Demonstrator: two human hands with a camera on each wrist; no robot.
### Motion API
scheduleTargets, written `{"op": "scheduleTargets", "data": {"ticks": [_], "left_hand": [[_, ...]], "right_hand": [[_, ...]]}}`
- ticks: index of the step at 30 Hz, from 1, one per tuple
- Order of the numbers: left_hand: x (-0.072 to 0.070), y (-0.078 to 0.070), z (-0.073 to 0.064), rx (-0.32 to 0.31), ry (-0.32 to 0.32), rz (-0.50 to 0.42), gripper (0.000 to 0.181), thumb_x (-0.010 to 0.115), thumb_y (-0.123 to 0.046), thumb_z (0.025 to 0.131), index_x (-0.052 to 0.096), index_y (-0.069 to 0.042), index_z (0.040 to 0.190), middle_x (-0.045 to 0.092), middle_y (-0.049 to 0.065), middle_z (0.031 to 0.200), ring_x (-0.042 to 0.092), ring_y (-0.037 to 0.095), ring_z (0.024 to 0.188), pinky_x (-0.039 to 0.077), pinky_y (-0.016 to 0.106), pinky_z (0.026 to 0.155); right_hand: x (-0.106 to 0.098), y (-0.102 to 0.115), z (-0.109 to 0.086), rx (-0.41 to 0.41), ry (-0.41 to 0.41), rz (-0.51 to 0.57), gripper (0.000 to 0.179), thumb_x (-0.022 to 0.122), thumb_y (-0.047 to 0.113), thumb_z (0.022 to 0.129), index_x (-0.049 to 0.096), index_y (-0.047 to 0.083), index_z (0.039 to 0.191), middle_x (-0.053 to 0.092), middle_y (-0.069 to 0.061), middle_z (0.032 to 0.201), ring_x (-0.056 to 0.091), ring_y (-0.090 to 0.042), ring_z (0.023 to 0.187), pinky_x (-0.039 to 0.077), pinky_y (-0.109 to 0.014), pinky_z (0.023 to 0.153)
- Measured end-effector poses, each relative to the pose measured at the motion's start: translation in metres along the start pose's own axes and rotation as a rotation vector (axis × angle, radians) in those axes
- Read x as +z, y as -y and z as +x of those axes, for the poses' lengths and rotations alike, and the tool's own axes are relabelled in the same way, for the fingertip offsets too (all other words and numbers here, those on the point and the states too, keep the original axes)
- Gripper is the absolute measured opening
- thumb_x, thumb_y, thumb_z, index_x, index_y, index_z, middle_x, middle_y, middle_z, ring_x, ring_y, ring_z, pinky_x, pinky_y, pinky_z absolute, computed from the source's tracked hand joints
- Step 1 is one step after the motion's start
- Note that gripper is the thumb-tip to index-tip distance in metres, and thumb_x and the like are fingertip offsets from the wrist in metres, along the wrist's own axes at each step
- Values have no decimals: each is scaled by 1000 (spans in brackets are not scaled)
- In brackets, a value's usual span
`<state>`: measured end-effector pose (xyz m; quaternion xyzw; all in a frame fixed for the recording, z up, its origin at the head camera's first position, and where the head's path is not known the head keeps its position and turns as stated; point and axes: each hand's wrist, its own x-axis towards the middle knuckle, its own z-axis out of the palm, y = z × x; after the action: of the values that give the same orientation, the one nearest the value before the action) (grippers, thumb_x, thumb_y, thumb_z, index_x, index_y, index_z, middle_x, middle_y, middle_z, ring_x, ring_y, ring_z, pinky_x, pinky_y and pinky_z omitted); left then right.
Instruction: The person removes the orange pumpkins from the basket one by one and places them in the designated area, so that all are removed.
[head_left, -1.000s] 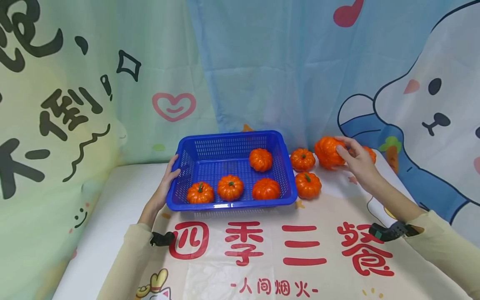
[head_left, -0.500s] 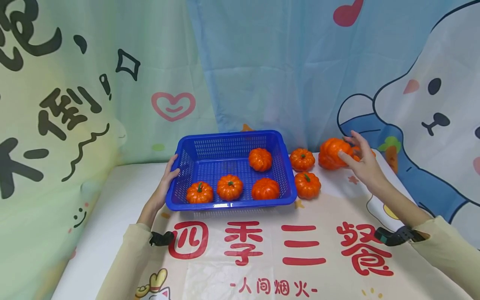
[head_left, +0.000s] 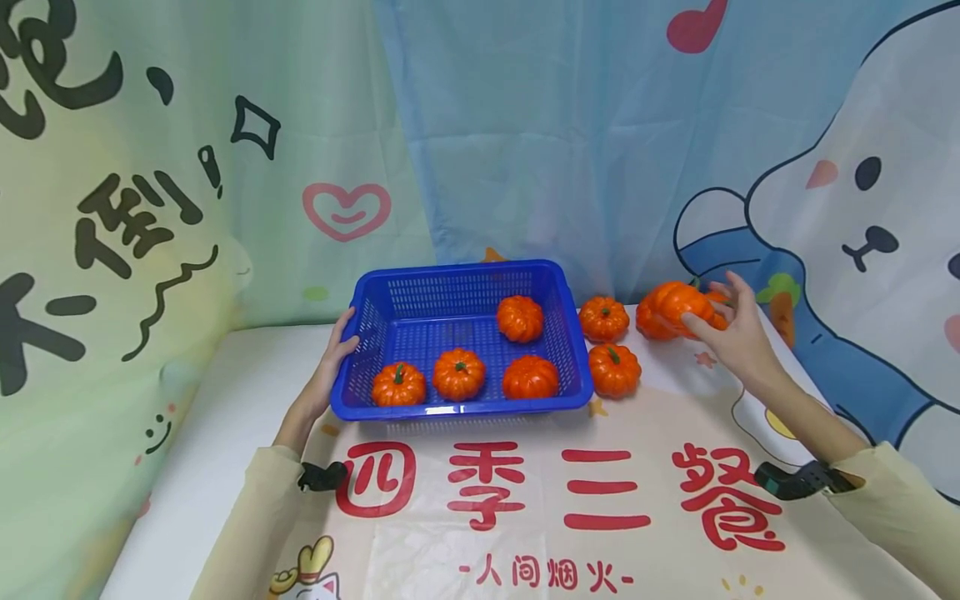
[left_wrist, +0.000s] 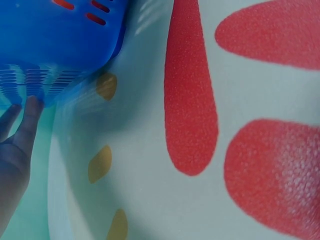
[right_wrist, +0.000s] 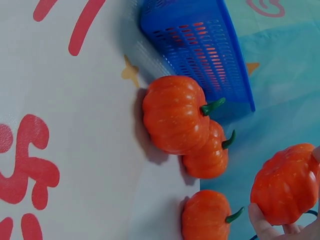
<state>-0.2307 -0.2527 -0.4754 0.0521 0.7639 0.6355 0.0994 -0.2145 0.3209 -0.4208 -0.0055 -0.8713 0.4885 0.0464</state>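
Evidently, the right hand (head_left: 738, 333) is pinching an orange pumpkin (head_left: 684, 304) between its thumb and fingers. That pumpkin is hanging above the white table (head_left: 247, 367), and in the head view it is partly covering a rear pumpkin (head_left: 651, 323) that is resting on the tabletop. The right wrist view is showing the two apart.

The left hand (head_left: 330, 362) is touching the left end of the blue basket (head_left: 461, 410); its visible fingers are lying fairly straight and a little spread against the mesh wall.

The basket is sitting on the table and holding four pumpkins. A left pumpkin (head_left: 399, 386), a middle pumpkin (head_left: 459, 377) and a right pumpkin (head_left: 531, 379) are lining up along the front, while a fourth pumpkin (head_left: 520, 319) is lying behind the right one.

Just beside the basket's right side, a near pumpkin (head_left: 615, 372) and a far pumpkin (head_left: 603, 320) are standing on the table, their green stems showing.

A cream cloth (head_left: 420, 550) with red writing is covering the table's front part, and a cartoon curtain (head_left: 487, 142) is hanging behind everything. Cream sleeves (head_left: 243, 517) are covering both forearms.
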Motion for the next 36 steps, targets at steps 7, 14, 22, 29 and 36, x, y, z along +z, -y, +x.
{"op": "scheduleTargets", "data": {"ticks": [7, 14, 22, 29, 36], "left_hand": [[1, -1, 0, 1, -1, 6, 59, 26, -37, 102, 0, -38, 155, -6, 1, 165, 6, 37, 150, 8, 65, 118], [1, -1, 0, 2, -2, 14, 59, 26, -37, 102, 0, -38, 155, -7, 1, 165, 5, 37, 150, 7, 65, 118], [1, -2, 0, 0, -6, 10, 59, 26, -36, 102, 1, -38, 155, -6, 1, 165, 5, 37, 150, 8, 65, 118], [1, -2, 0, -2, -7, 12, 59, 26, -36, 102, 0, -38, 155, -7, 1, 165, 5, 37, 150, 7, 66, 118], [1, -2, 0, -9, -7, 4, 60, 26, -36, 101, 0, -38, 155, -7, 2, 165, 7, 38, 150, 9, 65, 118]], "right_hand": [[-2, -5, -1, 57, -17, -78, 89, 56, 44, 95, 1, 8, 156, 15, -21, 161, 26, -45, 143, 50, -15, 84], [1, -7, -2, 50, -43, -184, 76, 53, 47, 95, 28, 0, 149, 30, -27, 152, 35, -45, 134, 44, -54, 102], [5, -9, -4, 41, -45, -118, 76, 57, 43, 94, 22, 1, 146, 30, -28, 149, 37, -47, 129, 45, -4, 60], [8, -14, -4, 30, -27, -124, 80, 63, 40, 92, 19, 2, 147, 29, -28, 148, 36, -45, 126, 44, -4, 62], [11, -23, -6, 19, 38, -268, 92, 68, 40, 89, 19, -9, 149, 23, -38, 146, 29, -52, 129, 38, -69, 99]]}}
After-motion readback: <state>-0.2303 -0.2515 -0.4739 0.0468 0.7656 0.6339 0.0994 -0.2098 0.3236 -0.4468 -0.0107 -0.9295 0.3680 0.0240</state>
